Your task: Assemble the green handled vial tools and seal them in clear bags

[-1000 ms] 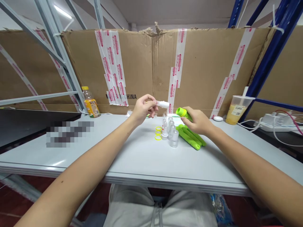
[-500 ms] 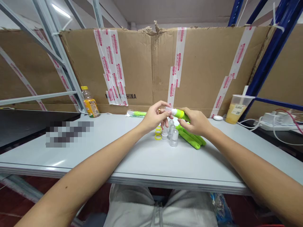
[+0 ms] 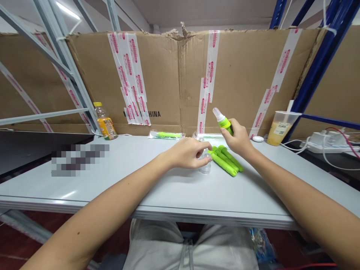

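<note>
My right hand (image 3: 237, 138) grips a bright green tube (image 3: 224, 122) with a ribbed yellow-green collar, a white neck and a clear tip cover. The tube is raised above the table, its tip slanting up and left. Lower and to the left, my left hand (image 3: 188, 153) reaches over the small clear caps (image 3: 206, 168), thumb and forefinger apart around the top of one; whether they touch it is unclear. Just right of those caps lie several green tubes (image 3: 225, 165) side by side. Behind my left hand, the yellow rings and white nozzle piece are hidden.
A wrapped green tube (image 3: 165, 134) lies at the back by the cardboard wall (image 3: 168, 75). A juice bottle (image 3: 105, 123) stands back left. At back right are a drink cup (image 3: 279, 129), a small white case (image 3: 258, 138) and a power strip (image 3: 317, 144) with cables.
My left hand has left the held tube's clear tip and dropped to the caps. My right hand has lifted and tilted the tube upward.
</note>
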